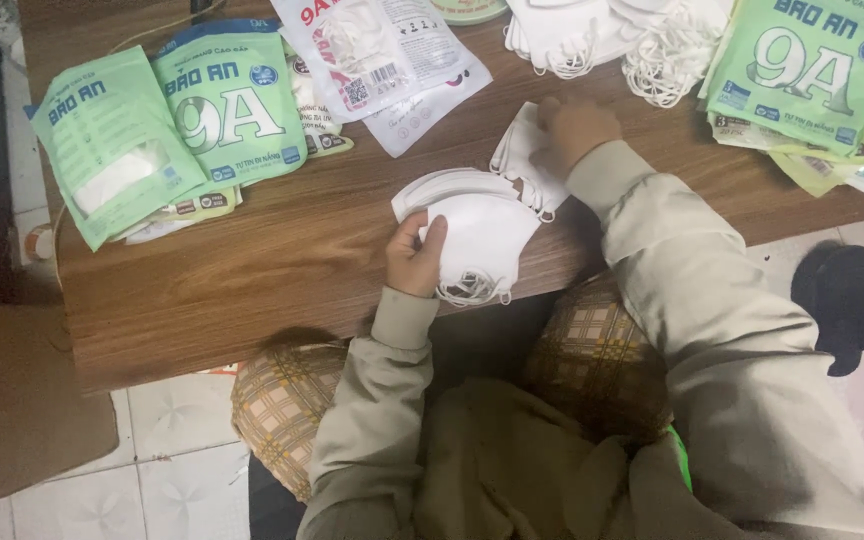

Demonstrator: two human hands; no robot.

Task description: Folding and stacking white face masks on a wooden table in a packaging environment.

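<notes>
The stack of white masks [477,225] sits in the left hand [414,262], thumb and fingers pinching its edge. Just beyond that grip, the right hand [574,128] presses flat on another white mask [524,160] on the wooden table [252,270].

Green flat pouches [167,125] lie at the table's left, a white-red pouch [377,55] at top middle, and a green stack [807,70] right.

The light was dim and warm, and the whole picture looked soft and a little grainy. The glossy green packets [227,100] caught a weak glare, while deep shadow lay under the wooden table [252,270] and at the left edge.
</notes>
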